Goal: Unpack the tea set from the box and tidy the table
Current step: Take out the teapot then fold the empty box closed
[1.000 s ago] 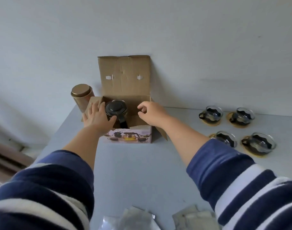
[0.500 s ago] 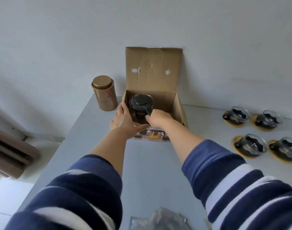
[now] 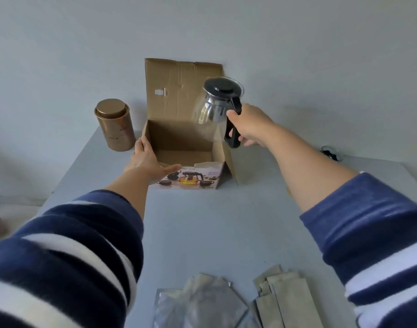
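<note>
The cardboard box (image 3: 186,138) stands open at the back of the grey table (image 3: 214,221), its lid flap up against the wall and its inside bare. My left hand (image 3: 148,162) grips the box's front left corner. My right hand (image 3: 250,125) holds the black handle of a glass teapot (image 3: 214,102) with a black lid and a metal infuser. The pot hangs tilted in the air above the box's right side.
A gold tea tin (image 3: 114,125) stands left of the box. Silver foil packets (image 3: 202,304) and beige paper packets (image 3: 283,301) lie at the near edge. Part of one glass cup (image 3: 330,153) shows behind my right forearm. The wall is right behind the box.
My right hand took the teapot by its handle and lifted it out of the box, up and to the right. My left hand stayed on the box's left front.
</note>
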Demonstrator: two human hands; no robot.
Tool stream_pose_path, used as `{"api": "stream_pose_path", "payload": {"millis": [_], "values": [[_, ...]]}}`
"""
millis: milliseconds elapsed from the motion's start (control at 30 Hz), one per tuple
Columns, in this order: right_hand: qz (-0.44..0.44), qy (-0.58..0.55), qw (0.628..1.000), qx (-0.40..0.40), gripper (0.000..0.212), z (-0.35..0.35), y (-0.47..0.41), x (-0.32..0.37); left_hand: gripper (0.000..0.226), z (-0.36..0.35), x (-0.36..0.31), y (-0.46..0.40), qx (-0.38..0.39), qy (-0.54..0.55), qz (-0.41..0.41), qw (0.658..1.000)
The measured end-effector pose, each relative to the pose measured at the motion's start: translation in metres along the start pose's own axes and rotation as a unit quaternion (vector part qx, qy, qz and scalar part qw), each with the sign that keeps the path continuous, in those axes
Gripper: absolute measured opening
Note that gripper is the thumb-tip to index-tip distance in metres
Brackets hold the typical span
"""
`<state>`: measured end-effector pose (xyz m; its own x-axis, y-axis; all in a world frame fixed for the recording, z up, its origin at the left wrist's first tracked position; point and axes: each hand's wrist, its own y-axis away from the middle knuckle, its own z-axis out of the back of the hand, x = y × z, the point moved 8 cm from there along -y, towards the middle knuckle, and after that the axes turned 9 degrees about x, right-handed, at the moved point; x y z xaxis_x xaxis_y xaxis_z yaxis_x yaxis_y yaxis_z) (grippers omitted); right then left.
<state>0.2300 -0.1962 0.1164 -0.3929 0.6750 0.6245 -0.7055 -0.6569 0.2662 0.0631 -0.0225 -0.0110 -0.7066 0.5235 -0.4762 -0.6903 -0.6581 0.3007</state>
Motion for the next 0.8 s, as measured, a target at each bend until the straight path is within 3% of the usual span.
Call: {"api": "stream_pose_path", "payload": {"millis": [200, 433, 800], "values": [[-0.092, -0.009, 0.992, -0.09, 0.04, 0.027, -0.01, -0.081, 0.129, 0.0, 0.0, -0.002, -0.01, -0.001, 0.007, 1.0], [-0.191, -0.057, 0.977, -0.082, 0.051, -0.006, -0.04, -0.182, 0.131, -0.001, 0.004, -0.009, -0.027, -0.008, 0.007, 1.0], [-0.215, -0.068, 0.971, -0.073, 0.049, -0.03, -0.057, -0.203, 0.125, -0.003, 0.004, -0.01, -0.053, -0.008, 0.0, 0.999]]}}
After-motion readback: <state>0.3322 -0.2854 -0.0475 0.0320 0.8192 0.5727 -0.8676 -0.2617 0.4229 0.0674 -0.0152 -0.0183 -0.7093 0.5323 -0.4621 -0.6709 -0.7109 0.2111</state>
